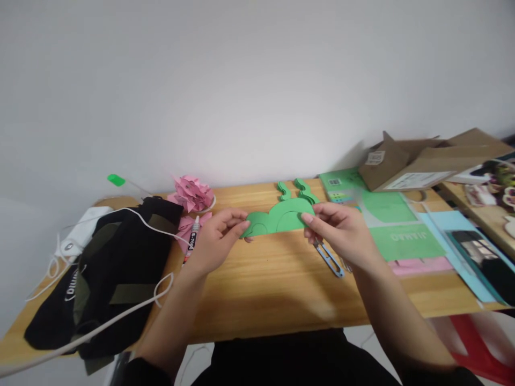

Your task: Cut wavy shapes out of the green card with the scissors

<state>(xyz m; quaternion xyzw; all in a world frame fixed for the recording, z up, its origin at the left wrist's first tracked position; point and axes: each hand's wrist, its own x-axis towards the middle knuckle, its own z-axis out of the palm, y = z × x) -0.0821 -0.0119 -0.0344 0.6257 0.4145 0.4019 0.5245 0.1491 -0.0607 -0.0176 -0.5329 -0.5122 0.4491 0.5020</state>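
A green paper piece (277,216) with a curved, cloud-like upper edge and drawn curved lines is held up above the wooden table (257,300). My left hand (217,236) pinches its left end. My right hand (340,228) pinches its right end between thumb and fingers. Just below my right hand, blue-handled snips (330,260) lie on the table. Behind the paper are wavy green cut pieces (284,191). Beside my left wrist lies a glue tube (192,241).
Pink paper flowers (191,193) stand behind my left hand. A black bag (132,268) and white cables cover the left side. To the right are green sheets (406,236), an open cardboard box (426,161), light-blue paper (446,225) and a phone-like dark object (483,262).
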